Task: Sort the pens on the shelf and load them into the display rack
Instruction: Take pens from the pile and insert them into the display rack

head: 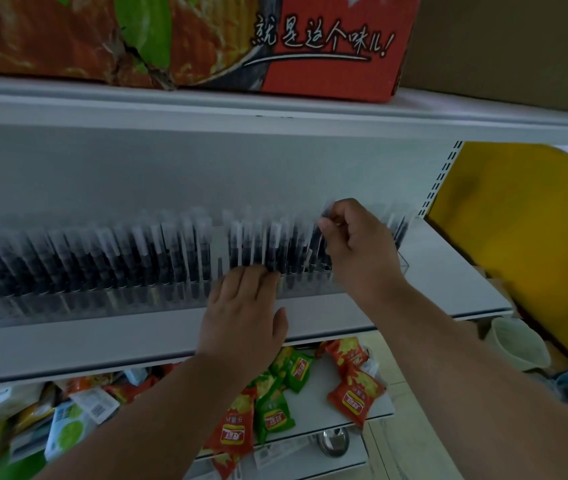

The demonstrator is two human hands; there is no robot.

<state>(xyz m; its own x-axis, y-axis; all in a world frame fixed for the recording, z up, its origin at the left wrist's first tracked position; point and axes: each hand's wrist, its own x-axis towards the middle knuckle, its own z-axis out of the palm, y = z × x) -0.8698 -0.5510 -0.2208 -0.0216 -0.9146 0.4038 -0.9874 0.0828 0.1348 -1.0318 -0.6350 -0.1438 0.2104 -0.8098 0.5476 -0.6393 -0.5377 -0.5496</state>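
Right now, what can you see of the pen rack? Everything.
The rack is a long, low clear-plastic tray lying along the white shelf, its right end near the slotted upright. It is packed with upright dark pens with clear caps, in close rows. The left hand lies flat against its front, fingertips at the pens. The right hand pinches one pen near the right end.

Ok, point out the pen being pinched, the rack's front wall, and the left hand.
pen [326,213], head view, dark top end above the right hand's [355,244] fingertips
rack [68,306], head view, clear front wall, left part
left hand [246,320], head view, back of the hand
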